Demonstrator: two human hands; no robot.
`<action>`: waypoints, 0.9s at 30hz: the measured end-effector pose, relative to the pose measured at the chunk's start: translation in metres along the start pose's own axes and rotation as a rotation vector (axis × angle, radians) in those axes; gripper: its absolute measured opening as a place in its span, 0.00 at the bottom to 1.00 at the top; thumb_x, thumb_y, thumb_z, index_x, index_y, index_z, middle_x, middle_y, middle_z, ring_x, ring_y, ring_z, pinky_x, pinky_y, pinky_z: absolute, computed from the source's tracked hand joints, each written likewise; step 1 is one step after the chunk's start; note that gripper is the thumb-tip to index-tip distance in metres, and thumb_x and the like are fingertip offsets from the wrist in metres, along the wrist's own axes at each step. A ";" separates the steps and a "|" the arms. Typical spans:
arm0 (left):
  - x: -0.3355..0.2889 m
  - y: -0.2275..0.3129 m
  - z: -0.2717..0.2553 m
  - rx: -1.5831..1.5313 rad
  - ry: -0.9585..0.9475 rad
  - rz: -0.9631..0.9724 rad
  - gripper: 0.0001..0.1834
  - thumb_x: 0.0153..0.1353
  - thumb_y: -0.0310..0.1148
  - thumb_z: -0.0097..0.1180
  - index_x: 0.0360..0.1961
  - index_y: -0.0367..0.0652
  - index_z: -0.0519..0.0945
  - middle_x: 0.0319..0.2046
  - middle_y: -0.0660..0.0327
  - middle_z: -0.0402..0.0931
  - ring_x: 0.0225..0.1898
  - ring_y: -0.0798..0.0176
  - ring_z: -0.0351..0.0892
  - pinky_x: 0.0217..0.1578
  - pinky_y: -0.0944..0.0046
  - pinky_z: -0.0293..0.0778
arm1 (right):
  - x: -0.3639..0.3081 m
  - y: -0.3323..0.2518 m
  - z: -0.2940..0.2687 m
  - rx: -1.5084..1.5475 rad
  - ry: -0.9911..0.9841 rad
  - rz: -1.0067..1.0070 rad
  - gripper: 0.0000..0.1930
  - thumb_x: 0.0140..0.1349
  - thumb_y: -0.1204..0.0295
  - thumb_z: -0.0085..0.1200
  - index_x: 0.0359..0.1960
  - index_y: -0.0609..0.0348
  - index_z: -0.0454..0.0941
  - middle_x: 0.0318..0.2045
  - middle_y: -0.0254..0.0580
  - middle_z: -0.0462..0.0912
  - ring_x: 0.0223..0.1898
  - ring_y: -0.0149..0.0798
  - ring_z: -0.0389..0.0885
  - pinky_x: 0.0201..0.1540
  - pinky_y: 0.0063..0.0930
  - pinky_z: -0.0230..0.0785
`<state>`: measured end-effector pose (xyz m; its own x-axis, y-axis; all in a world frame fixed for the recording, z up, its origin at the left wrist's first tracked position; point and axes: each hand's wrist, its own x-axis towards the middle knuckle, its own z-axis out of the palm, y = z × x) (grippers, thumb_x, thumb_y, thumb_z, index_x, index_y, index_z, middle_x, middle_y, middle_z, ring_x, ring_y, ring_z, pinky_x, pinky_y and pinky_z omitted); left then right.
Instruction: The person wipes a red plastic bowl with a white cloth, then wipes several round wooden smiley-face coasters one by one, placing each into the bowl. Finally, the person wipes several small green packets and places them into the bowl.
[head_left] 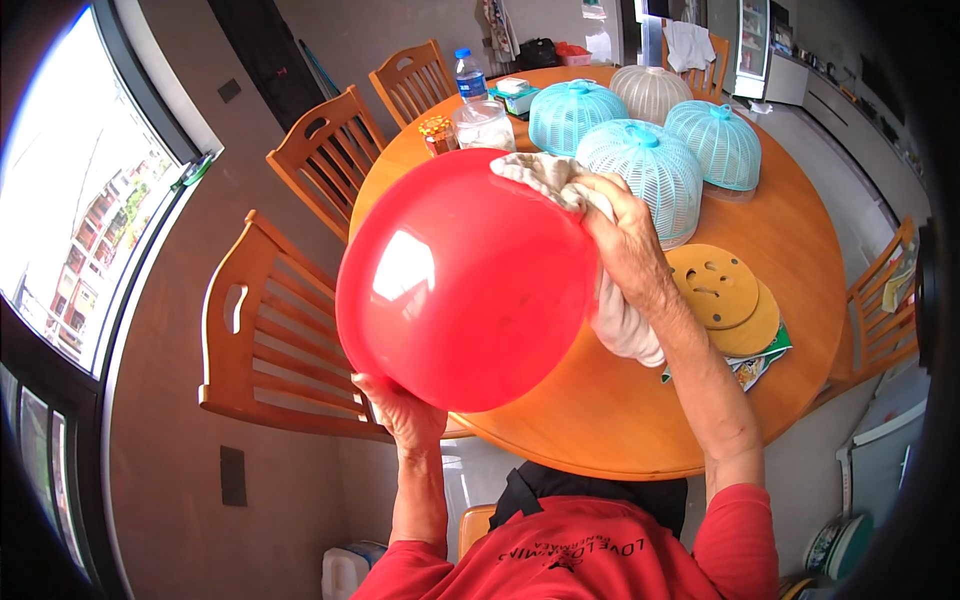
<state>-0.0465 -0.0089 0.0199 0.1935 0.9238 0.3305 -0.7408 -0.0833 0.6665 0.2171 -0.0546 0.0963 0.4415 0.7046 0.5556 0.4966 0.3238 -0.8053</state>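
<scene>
Left hand (408,412) grips a red plastic basin (470,285) over the table's near-left edge (515,432); right hand (628,245), clutching cloth (625,325), could push it loose.

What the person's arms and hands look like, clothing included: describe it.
The left hand and right hand wear no gloves, and no watch or bracelet shows. Some fingers are hidden, so rings can't be ruled out. Both forearms are bare. The sleeves are short and red, matching the shirt, which has dark lettering.
</scene>
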 end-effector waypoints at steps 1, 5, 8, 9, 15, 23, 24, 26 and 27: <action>-0.001 0.001 -0.003 0.031 -0.022 0.015 0.44 0.60 0.66 0.52 0.66 0.42 0.64 0.60 0.59 0.70 0.59 0.59 0.71 0.59 0.56 0.71 | 0.007 -0.002 0.003 -0.039 0.046 -0.109 0.16 0.62 0.72 0.48 0.48 0.68 0.78 0.44 0.51 0.77 0.48 0.45 0.76 0.52 0.32 0.69; -0.010 0.005 -0.010 0.165 -0.060 0.089 0.47 0.56 0.66 0.58 0.63 0.36 0.66 0.56 0.57 0.72 0.56 0.61 0.73 0.54 0.58 0.73 | 0.026 -0.046 0.003 -0.032 -0.122 -0.212 0.13 0.60 0.76 0.50 0.46 0.66 0.80 0.45 0.52 0.78 0.48 0.46 0.77 0.53 0.36 0.70; -0.014 0.005 -0.003 0.281 -0.024 0.199 0.44 0.58 0.64 0.57 0.58 0.32 0.71 0.51 0.56 0.75 0.51 0.62 0.76 0.50 0.60 0.75 | 0.023 -0.067 0.013 -0.294 -0.055 -0.462 0.12 0.60 0.79 0.52 0.45 0.66 0.80 0.49 0.49 0.77 0.49 0.46 0.76 0.54 0.38 0.69; -0.014 0.005 -0.006 0.321 -0.035 0.171 0.44 0.58 0.65 0.56 0.60 0.34 0.69 0.54 0.56 0.73 0.53 0.61 0.75 0.51 0.58 0.75 | 0.017 -0.077 0.015 -0.340 -0.014 -0.549 0.12 0.58 0.80 0.52 0.43 0.65 0.80 0.49 0.49 0.77 0.49 0.49 0.76 0.53 0.40 0.70; -0.011 -0.001 0.002 0.754 -0.012 0.188 0.33 0.63 0.54 0.53 0.59 0.38 0.69 0.54 0.55 0.72 0.53 0.57 0.74 0.51 0.57 0.73 | -0.052 -0.107 0.060 -0.822 -0.047 -0.987 0.14 0.52 0.67 0.57 0.39 0.59 0.82 0.46 0.42 0.78 0.48 0.44 0.75 0.43 0.43 0.70; -0.009 0.009 0.015 0.389 0.097 0.143 0.44 0.58 0.65 0.55 0.57 0.32 0.69 0.45 0.57 0.77 0.41 0.62 0.79 0.39 0.61 0.78 | -0.028 -0.095 0.051 -0.608 0.065 -0.890 0.10 0.56 0.68 0.58 0.39 0.55 0.83 0.47 0.41 0.77 0.47 0.44 0.75 0.45 0.41 0.69; -0.010 0.008 0.013 0.335 0.095 0.126 0.44 0.57 0.65 0.57 0.55 0.31 0.71 0.42 0.56 0.78 0.38 0.62 0.80 0.34 0.63 0.80 | -0.014 -0.090 0.047 -0.530 0.106 -0.847 0.08 0.58 0.70 0.58 0.38 0.56 0.82 0.46 0.42 0.77 0.46 0.46 0.76 0.46 0.41 0.70; -0.013 0.010 0.007 0.282 0.054 0.110 0.43 0.56 0.64 0.58 0.53 0.31 0.72 0.41 0.57 0.78 0.37 0.62 0.80 0.32 0.63 0.81 | 0.008 -0.081 0.036 -0.374 0.134 -0.677 0.10 0.61 0.71 0.55 0.41 0.61 0.81 0.44 0.48 0.77 0.46 0.50 0.76 0.50 0.39 0.71; -0.014 0.009 0.003 0.267 0.024 0.091 0.42 0.57 0.63 0.59 0.54 0.32 0.71 0.44 0.57 0.77 0.40 0.61 0.79 0.35 0.62 0.80 | 0.015 -0.071 0.029 -0.282 0.062 -0.581 0.08 0.61 0.72 0.54 0.39 0.61 0.81 0.44 0.48 0.78 0.46 0.51 0.77 0.51 0.40 0.71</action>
<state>-0.0538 -0.0233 0.0229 0.1168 0.9163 0.3831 -0.5577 -0.2587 0.7887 0.1665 -0.0484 0.1555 0.0805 0.4241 0.9021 0.8411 0.4567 -0.2897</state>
